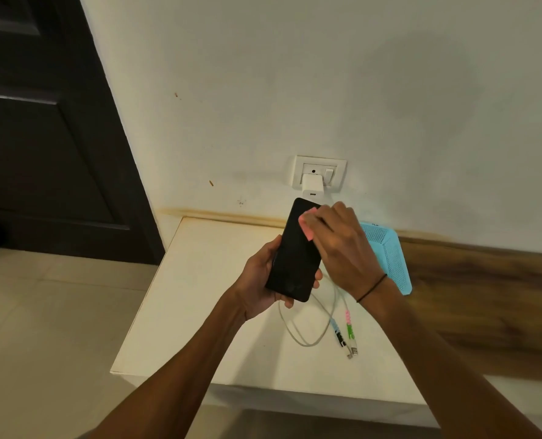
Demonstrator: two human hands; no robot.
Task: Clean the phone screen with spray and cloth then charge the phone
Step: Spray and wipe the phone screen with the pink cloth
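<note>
— What was the person holding when you looked?

— One black phone (295, 251). The left hand (264, 280) was wrapped around its lower end, thumb on one long side and fingers curled round the other. The phone was up in the air over the white worktop (206, 299), with its dark screen facing up and its top end tipped toward the wall.

— And the other hand?

— The right hand (339, 245) was closed on one small pink cloth (306, 224) and pressed it on the top part of the screen. Only a bit of the cloth stuck out from under the fingers. That wrist had one thin dark band (372, 288) on it.

— Was there a charger?

— Yes, one white charger block (311, 184), plugged into the one wall socket (320, 172) just above the top of the phone. No cable was in it that I could see.

— So where was the cable?

— One white cable (307, 324) lay looped on the worktop, under the hands. I counted two plug ends, side by side near the front. One had a blue wrap (336, 326) and one had a pink and green wrap (348, 324).

— Anything else on there?

— One light blue box with lots of tiny holes (390, 258), by the wall, behind the right hand. I could not tell what it was.
</note>
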